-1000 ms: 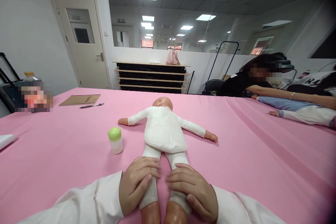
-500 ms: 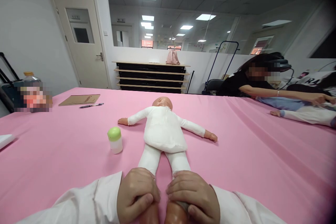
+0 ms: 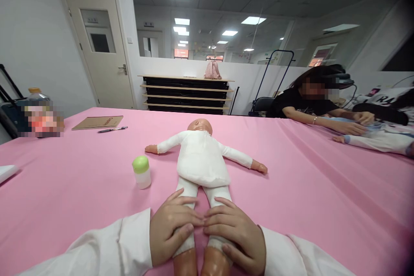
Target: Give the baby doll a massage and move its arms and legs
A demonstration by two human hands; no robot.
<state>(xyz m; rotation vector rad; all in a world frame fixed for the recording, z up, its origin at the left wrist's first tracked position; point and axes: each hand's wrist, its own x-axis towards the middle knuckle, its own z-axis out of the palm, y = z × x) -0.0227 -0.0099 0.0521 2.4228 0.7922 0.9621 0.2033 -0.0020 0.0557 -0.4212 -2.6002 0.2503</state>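
A baby doll (image 3: 203,159) with a white cloth body lies stretched out on the pink cloth, arms out to the sides and feet toward me. My left hand (image 3: 174,226) rests across the white lower leg on the left, its fingers spread and loosely curved. On the other leg lies my right hand (image 3: 234,230), fingers apart too. The fingertips of both hands come close together over the gap between the legs. Below my hands the doll's brown lower legs show. Left of the doll stands a small clear bottle with a green cap (image 3: 141,165).
A brown notebook (image 3: 97,122) and a pen (image 3: 112,130) lie at the far left of the pink tablecloth (image 3: 291,207). A blurred bottle (image 3: 39,112) stands at the left edge. On the right, a person (image 3: 310,99) in a headset handles another doll (image 3: 381,139).
Both hands have slid up the legs, away from me, and opened from a wrapped grip to spread fingers. The person at right has drawn their arms in closer.
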